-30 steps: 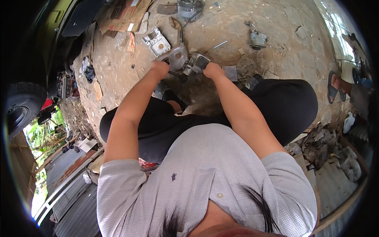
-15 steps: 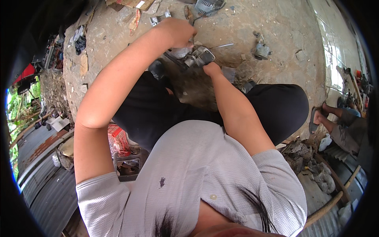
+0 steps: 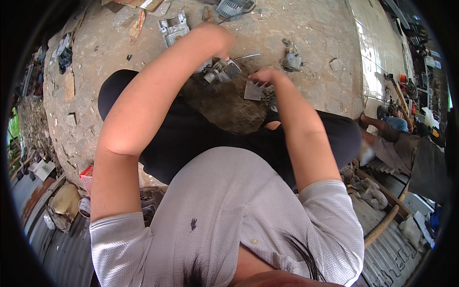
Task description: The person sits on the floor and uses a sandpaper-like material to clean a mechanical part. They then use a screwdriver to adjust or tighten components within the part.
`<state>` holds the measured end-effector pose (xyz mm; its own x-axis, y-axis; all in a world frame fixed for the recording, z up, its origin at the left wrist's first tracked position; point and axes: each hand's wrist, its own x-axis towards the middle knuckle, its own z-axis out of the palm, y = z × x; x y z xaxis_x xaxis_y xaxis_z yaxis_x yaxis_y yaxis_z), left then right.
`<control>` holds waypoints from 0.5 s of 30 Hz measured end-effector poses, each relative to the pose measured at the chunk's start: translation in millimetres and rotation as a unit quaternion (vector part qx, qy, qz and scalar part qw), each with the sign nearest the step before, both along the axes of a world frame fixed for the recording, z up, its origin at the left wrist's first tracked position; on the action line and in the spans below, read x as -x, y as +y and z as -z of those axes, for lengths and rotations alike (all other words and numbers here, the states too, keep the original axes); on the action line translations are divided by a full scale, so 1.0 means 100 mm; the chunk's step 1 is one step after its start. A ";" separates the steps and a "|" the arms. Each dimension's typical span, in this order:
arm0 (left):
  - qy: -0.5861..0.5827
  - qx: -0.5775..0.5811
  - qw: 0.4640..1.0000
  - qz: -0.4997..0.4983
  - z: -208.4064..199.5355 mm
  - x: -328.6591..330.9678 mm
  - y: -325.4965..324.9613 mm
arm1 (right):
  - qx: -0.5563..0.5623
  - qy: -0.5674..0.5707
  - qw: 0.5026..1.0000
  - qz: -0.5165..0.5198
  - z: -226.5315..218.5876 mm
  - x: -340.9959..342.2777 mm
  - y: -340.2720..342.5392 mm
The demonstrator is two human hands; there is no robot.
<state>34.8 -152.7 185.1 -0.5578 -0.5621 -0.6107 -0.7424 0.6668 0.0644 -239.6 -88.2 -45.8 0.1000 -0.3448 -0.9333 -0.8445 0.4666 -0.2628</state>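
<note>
A grey cast-metal part (image 3: 221, 72) with a round stub and a flat dark face sits on the ground between my bent knees. My left hand (image 3: 221, 43) reaches down over its upper edge; the back of the hand and wrist hide most of the fingers, so their grip is unclear. Just right of the part, apart from it, my right hand (image 3: 264, 76) hangs with loosely bent, spread fingers and holds nothing. Below those fingers lies a flat greyish square piece (image 3: 253, 91). A thin metal rod (image 3: 247, 56) extends beyond the part, between the hands.
A silvery metal bracket (image 3: 173, 27) lies beyond my left forearm, near a grey ribbed housing (image 3: 234, 7). Farther right stands a small cylindrical metal part (image 3: 292, 61). Scraps litter the dirty concrete floor (image 3: 320, 91). Another person's leg (image 3: 382, 128) shows at the right.
My right hand has let go of the metal part and moved off to the right. My left hand has shifted right, over the part. The whole view has swung slightly.
</note>
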 end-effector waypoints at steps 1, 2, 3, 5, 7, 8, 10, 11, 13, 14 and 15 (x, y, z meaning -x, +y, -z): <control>-0.002 0.004 1.000 0.006 0.08 -0.07 -0.03 | 0.041 0.040 0.998 -0.024 -0.18 0.19 -0.14; 0.003 -0.006 1.000 -0.006 0.14 -0.13 -0.07 | 0.076 0.053 0.995 -0.034 -0.34 0.45 -0.33; 0.006 -0.016 1.000 -0.018 0.21 -0.19 -0.10 | 0.110 0.063 0.991 -0.044 -0.46 0.67 -0.53; -0.008 -0.032 0.999 -0.026 0.32 -0.34 -0.16 | 0.264 0.122 0.957 0.012 -0.58 0.93 -0.83; -0.040 -0.045 0.998 -0.015 0.41 -0.50 -0.16 | 0.403 0.111 0.907 0.061 -0.45 0.94 -0.96; -0.046 -0.052 0.997 -0.020 0.45 -0.57 -0.17 | 0.467 0.104 0.874 0.086 -0.35 0.95 -0.98; -0.062 -0.067 0.995 -0.031 0.52 -0.74 -0.18 | 0.453 0.090 0.885 0.066 -0.04 0.70 -0.94; -0.069 -0.072 0.994 -0.042 0.54 -0.84 -0.16 | 0.441 0.082 0.893 0.034 0.10 0.50 -0.87; -0.071 -0.080 0.993 -0.056 0.55 -0.93 -0.17 | 0.378 0.096 0.920 -0.040 0.46 0.34 -0.73; -0.068 -0.080 0.992 -0.067 0.56 -0.98 -0.16 | 0.357 0.118 0.926 -0.023 0.61 0.17 -0.66; -0.063 -0.078 0.992 -0.078 0.58 -1.02 -0.16 | 0.337 0.143 0.931 -0.006 0.74 0.06 -0.58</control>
